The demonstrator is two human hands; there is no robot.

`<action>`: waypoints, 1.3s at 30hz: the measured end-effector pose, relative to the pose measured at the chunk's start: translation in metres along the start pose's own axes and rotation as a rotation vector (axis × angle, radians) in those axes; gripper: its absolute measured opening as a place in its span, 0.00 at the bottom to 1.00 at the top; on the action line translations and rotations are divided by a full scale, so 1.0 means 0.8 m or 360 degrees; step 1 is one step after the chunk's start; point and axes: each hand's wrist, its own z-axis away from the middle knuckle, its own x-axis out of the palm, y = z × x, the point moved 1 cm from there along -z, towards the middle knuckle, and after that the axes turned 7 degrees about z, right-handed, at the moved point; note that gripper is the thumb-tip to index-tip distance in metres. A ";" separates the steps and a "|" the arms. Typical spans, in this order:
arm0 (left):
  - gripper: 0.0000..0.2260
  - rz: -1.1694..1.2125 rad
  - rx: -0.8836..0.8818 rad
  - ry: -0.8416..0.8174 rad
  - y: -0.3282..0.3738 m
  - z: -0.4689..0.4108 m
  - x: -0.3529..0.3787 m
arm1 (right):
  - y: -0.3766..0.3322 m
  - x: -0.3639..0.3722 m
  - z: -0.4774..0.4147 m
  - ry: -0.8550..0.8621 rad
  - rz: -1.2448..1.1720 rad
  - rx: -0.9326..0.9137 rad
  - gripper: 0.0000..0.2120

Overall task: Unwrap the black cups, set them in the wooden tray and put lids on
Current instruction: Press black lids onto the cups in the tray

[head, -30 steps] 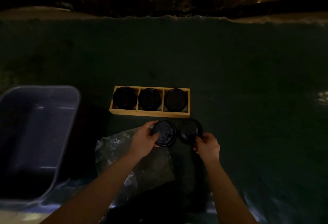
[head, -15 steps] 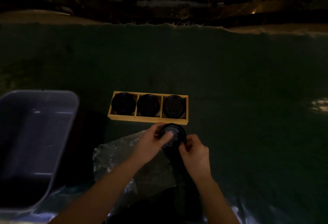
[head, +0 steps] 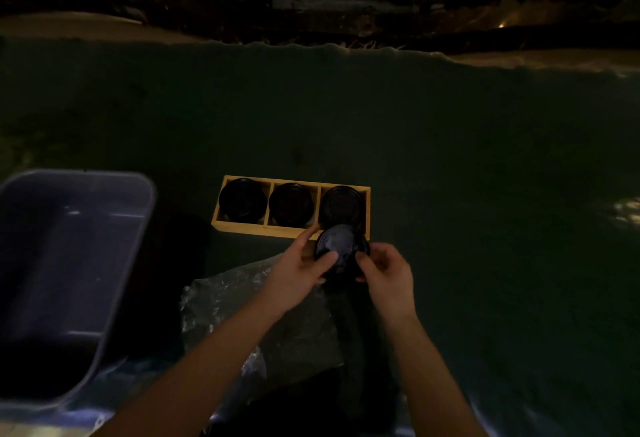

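A wooden tray [head: 242, 227] with three compartments lies on the dark cloth. A black cup stands in each: left cup [head: 242, 199], middle cup [head: 291, 203], right cup [head: 341, 204]. Whether they carry lids is hard to tell in the dim light. Just in front of the tray's right end I hold a black lid [head: 337, 249]. My left hand [head: 301, 262] grips its left side, thumb across the top. My right hand [head: 386, 272] grips its right edge. What lies beneath the lid is hidden.
A grey plastic bin [head: 114, 284] stands at the left. Crumpled clear plastic wrap [head: 225, 301] lies under my left forearm. The dark cloth [head: 450, 177] stretches far and right. Plants and a low ledge run along the back.
A second earlier each hand held a separate black lid side by side. They came together, and now both hands hold one stack, raised closer to the tray's right compartment.
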 end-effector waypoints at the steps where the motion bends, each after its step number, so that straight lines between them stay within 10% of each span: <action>1: 0.28 -0.0043 -0.0001 0.0019 0.000 0.003 -0.001 | -0.004 0.002 -0.014 0.0049 0.0056 0.0023 0.05; 16: 0.10 -0.0871 0.0280 0.0256 0.007 0.050 -0.074 | -0.065 0.028 -0.102 0.0256 0.0889 0.0008 0.12; 32: 0.09 -0.0957 0.0431 0.0310 0.012 0.076 -0.104 | -0.059 0.022 -0.058 0.0288 0.0588 0.0122 0.19; 39: 0.06 -0.0839 0.0446 0.0293 0.004 0.090 -0.107 | -0.019 0.027 0.036 -0.0037 0.0444 -0.0052 0.04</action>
